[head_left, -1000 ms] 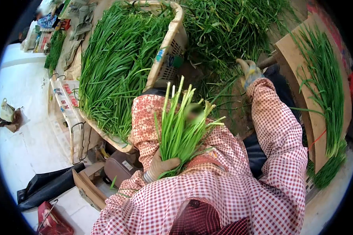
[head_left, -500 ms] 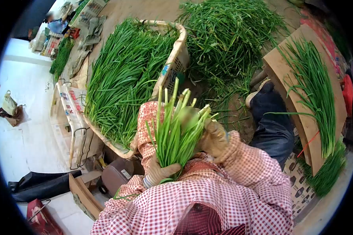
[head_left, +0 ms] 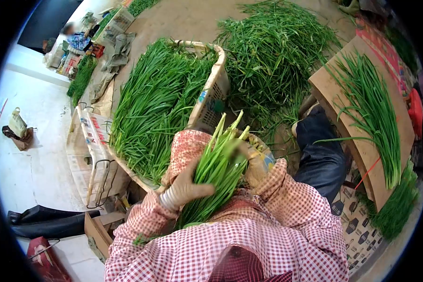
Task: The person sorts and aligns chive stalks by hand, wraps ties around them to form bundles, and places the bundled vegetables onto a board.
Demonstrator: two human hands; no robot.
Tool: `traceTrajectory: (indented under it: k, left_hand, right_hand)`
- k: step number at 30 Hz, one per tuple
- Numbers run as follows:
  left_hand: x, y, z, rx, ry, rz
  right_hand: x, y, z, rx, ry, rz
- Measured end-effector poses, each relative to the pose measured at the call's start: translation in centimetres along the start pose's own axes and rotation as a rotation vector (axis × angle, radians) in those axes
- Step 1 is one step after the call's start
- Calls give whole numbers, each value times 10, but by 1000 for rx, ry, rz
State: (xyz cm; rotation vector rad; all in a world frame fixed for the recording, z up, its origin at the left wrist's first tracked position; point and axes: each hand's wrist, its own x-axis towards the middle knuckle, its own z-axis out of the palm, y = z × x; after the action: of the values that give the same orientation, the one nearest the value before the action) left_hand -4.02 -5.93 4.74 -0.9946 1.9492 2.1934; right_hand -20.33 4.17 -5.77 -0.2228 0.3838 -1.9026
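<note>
A bunch of long green stalks (head_left: 215,176) lies tilted over my lap, its pale cut ends pointing up and away from me. My gloved left hand (head_left: 187,188) is wrapped round the lower left side of the bunch, thumb across the front. At the upper right of the bunch, my gloved right hand (head_left: 258,160) is closed against the stalks near their pale ends; its fingertips are partly hidden by the stalks and a blur. Just beyond my left sleeve stands a cream plastic basket (head_left: 219,61) filled with similar green leaves (head_left: 160,103).
A loose green heap (head_left: 282,56) lies on the floor ahead. On the right, a brown board (head_left: 333,89) bears more stalks (head_left: 376,117), beside my dark trouser leg (head_left: 319,150). A white crate (head_left: 89,160) stands left. Another person (head_left: 77,40) is far back left.
My right hand has come back from the floor by the heap to the bunch. My left hand has shifted up along the stalks, and the bunch leans more to the right. The view has tilted.
</note>
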Motion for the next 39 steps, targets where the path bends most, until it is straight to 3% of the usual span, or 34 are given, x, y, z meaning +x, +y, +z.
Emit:
traceTrajectory:
  k: [3,6,7,8,10,12,16,19,22,24,26,34,36,38,39]
  left_hand:
    - [32,5,6,-12,59,114]
    - [43,20,22,67,169,28]
    - [44,21,25,-50,149,1]
    - [44,20,27,-164,129,-30]
    - [44,18,29,-109,134,-14]
    - [44,20,32,-192,122,-2]
    - [47,17,32,-218,137,10]
    - [49,13,34,-127,137,58]
    - [51,11,32,-118,97,-24]
    - [55,9,30,-98,131,26]
    - [61,7,24,-346,126,-24]
    - [66,12,14,-283,127,-50]
    - [72,8,15,-205,149,-60]
    - [75,-1,16,-20,101,-7]
    - [74,-2,20,-75,120,-4]
  right_hand:
    - [-9,-30,52,-99,231,94]
    - [-12,-30,53,-78,332,-47]
    - [-14,-31,47,-21,354,-4]
    - [-16,-26,37,-19,361,-7]
    - [-18,-14,19,79,189,-98]
    - [-19,-24,30,140,286,-3]
    - [-10,-27,26,194,39,39]
    - [-11,-26,27,-38,43,-82]
    - [-8,-22,17,-167,316,37]
    - [-8,-23,22,-164,302,-69]
    - [-2,-17,15,-162,356,-102]
    - [-4,-26,25,-13,430,-103]
    - [4,-30,28,-90,450,-95]
    - [10,-32,30,-430,428,-67]
    - [9,-29,26,-390,469,-16]
